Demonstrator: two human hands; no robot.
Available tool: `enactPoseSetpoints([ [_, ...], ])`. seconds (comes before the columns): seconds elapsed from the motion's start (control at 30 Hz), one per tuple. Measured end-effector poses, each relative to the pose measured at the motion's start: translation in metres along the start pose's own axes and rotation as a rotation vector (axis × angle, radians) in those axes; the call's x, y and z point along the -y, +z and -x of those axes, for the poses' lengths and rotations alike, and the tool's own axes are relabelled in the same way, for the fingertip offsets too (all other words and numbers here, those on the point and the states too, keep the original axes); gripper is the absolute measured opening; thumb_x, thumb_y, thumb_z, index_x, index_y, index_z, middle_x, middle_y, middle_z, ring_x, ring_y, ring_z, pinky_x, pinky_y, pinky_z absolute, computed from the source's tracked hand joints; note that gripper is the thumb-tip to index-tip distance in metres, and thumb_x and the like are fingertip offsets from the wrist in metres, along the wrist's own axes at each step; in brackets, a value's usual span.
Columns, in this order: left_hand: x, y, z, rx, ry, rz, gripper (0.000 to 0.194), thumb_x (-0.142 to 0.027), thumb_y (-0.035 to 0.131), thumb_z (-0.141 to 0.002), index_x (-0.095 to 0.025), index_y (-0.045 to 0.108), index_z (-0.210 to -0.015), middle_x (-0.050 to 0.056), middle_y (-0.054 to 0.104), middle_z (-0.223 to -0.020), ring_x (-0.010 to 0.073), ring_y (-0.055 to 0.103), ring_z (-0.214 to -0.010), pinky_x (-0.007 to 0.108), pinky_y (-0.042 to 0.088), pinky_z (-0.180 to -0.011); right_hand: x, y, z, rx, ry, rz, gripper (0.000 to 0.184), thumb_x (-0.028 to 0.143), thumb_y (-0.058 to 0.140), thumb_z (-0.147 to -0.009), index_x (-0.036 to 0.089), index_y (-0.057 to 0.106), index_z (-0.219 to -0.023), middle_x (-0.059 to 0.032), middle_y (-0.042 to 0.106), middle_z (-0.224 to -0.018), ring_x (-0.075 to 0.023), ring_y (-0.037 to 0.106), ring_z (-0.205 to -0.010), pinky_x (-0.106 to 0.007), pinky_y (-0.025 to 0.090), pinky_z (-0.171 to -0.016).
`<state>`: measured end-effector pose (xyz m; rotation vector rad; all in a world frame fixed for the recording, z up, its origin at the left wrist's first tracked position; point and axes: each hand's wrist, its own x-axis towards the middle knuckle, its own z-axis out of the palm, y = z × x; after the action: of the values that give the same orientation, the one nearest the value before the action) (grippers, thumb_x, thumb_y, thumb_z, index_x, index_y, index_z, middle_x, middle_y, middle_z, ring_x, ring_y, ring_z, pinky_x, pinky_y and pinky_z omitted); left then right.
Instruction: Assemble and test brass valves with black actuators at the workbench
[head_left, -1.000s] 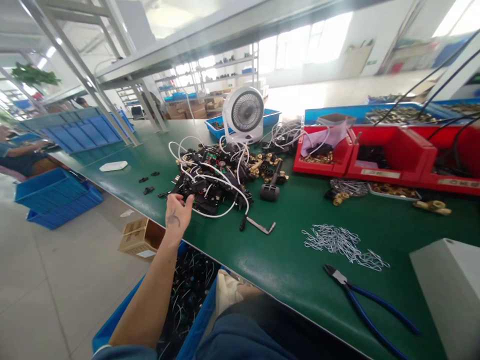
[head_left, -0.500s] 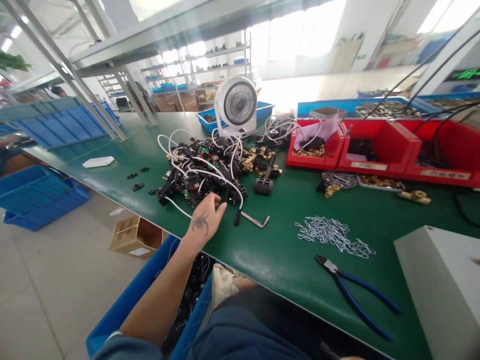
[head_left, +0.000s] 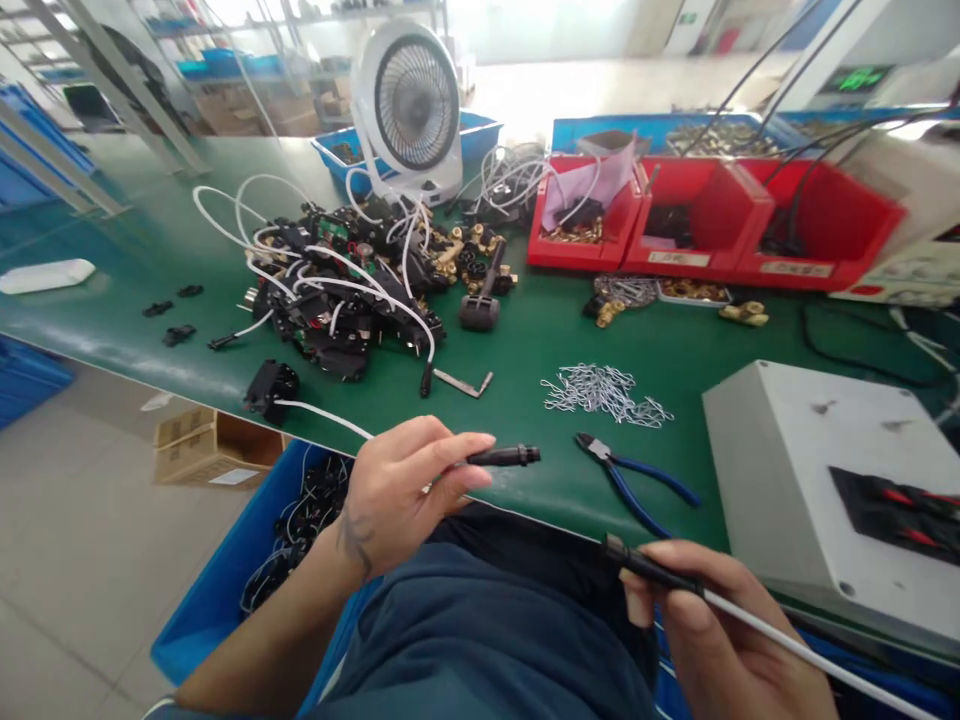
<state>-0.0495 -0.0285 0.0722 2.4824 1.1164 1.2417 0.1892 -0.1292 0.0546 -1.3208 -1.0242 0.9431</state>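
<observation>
Head view: black connector (head_left: 504, 457) in left hand (head_left: 397, 492), lengthwise rightward.

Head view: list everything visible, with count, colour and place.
Fan: one, white, far bench.
Part pile: one, black with white tubes, bench left.
Red bins: three, far right.
Clips: a heap, silver, bench middle.
Pliers: one, blue handles, near edge.
Box: one, white, right.
Crate: one, blue, floor below the bench.
Left hand: holds black connector on a white tube.
Right hand: holds black plug on a white tube.
</observation>
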Motion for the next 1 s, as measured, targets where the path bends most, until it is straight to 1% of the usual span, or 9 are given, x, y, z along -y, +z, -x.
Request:
enactPoseSetpoints([
  [0.07, -0.007, 0.011, -0.003, 0.016, 0.072, 0.071, 0.018, -0.030, 0.061, -0.096, -0.015, 0.070, -0.101, 0.002, 0.069, -0.078, 0.0105, 0.060, -0.068, 0.021, 0.049, -0.063, 0.004, 0.004, -0.005, 0.028, -0.019, -0.093, 0.013, 0.037, 0.069, -0.089, 0.029, 0.073, -0.099, 0.0003, 0.071, -0.075, -0.0077, 0.064, -0.060, -0.015, 0.053, -0.062],
  [0.13, -0.010, 0.021, -0.007, 0.018, 0.121, 0.133, 0.015, -0.028, 0.063, -0.095, -0.014, 0.069, -0.098, 0.003, 0.072, -0.080, 0.0109, 0.060, -0.070, 0.022, 0.050, -0.065, 0.007, 0.007, -0.010, 0.025, -0.040, -0.174, 0.014, 0.037, 0.068, -0.090, 0.029, 0.073, -0.101, 0.0004, 0.071, -0.076, -0.0069, 0.064, -0.061, -0.015, 0.054, -0.062],
  [0.27, -0.011, 0.032, -0.013, 0.017, 0.160, 0.209, 0.013, -0.024, 0.064, -0.094, -0.012, 0.068, -0.098, 0.004, 0.073, -0.083, 0.0112, 0.059, -0.071, 0.023, 0.050, -0.068, 0.010, 0.010, -0.018, 0.019, -0.058, -0.245, 0.015, 0.035, 0.066, -0.092, 0.028, 0.074, -0.102, 0.0010, 0.071, -0.076, -0.0053, 0.064, -0.061, -0.014, 0.053, -0.062],
  [0.43, -0.011, 0.029, -0.015, 0.056, 0.164, 0.242, 0.012, -0.023, 0.064, -0.094, -0.012, 0.067, -0.098, 0.004, 0.072, -0.084, 0.0110, 0.058, -0.073, 0.024, 0.049, -0.070, 0.010, 0.013, -0.022, 0.038, -0.036, -0.281, 0.015, 0.035, 0.066, -0.092, 0.026, 0.073, -0.102, 0.0006, 0.071, -0.075, -0.0055, 0.064, -0.061, -0.015, 0.053, -0.061],
  [0.57, -0.012, 0.026, -0.013, 0.084, 0.142, 0.235, 0.013, -0.018, 0.068, -0.091, -0.018, 0.065, -0.103, 0.002, 0.072, -0.087, 0.0126, 0.061, -0.078, 0.026, 0.050, -0.073, 0.012, 0.014, -0.023, 0.049, -0.005, -0.276, 0.015, 0.036, 0.065, -0.093, 0.024, 0.072, -0.099, 0.0006, 0.070, -0.072, -0.0066, 0.062, -0.057, -0.017, 0.052, -0.057],
  [0.7, -0.013, 0.025, -0.012, 0.071, 0.165, 0.210, 0.016, -0.016, 0.068, -0.091, -0.021, 0.063, -0.105, 0.001, 0.071, -0.089, 0.0130, 0.060, -0.078, 0.028, 0.051, -0.073, 0.013, 0.014, -0.022, 0.025, 0.011, -0.244, 0.016, 0.037, 0.065, -0.092, 0.022, 0.071, -0.098, 0.0006, 0.069, -0.069, -0.0085, 0.061, -0.054, -0.020, 0.051, -0.053],
  [0.87, -0.016, 0.025, -0.014, 0.089, 0.150, 0.182, 0.012, -0.018, 0.067, -0.092, -0.021, 0.064, -0.103, 0.001, 0.072, -0.088, 0.0131, 0.061, -0.077, 0.028, 0.051, -0.072, 0.012, 0.014, -0.018, -0.003, -0.087, -0.167, 0.012, 0.031, 0.066, -0.093, 0.026, 0.072, -0.102, 0.0008, 0.072, -0.077, -0.0070, 0.063, -0.060, -0.018, 0.052, -0.060],
  [0.93, -0.016, 0.026, -0.014, 0.103, 0.128, 0.188, 0.010, -0.019, 0.067, -0.092, -0.021, 0.064, -0.102, 0.001, 0.072, -0.087, 0.0128, 0.061, -0.078, 0.027, 0.051, -0.072, 0.012, 0.014, -0.017, -0.009, -0.118, -0.139, 0.012, 0.029, 0.067, -0.092, 0.026, 0.073, -0.101, 0.0008, 0.072, -0.078, -0.0068, 0.063, -0.061, -0.017, 0.052, -0.060],
  [1.0, -0.016, 0.026, -0.014, 0.106, 0.140, 0.178, 0.011, -0.018, 0.067, -0.092, -0.019, 0.064, -0.102, 0.002, 0.072, -0.088, 0.0127, 0.061, -0.078, 0.027, 0.051, -0.072, 0.012, 0.014, -0.017, -0.010, -0.117, -0.124, 0.011, 0.029, 0.066, -0.092, 0.025, 0.073, -0.101, 0.0009, 0.072, -0.077, -0.0071, 0.063, -0.060, -0.017, 0.052, -0.059],
])
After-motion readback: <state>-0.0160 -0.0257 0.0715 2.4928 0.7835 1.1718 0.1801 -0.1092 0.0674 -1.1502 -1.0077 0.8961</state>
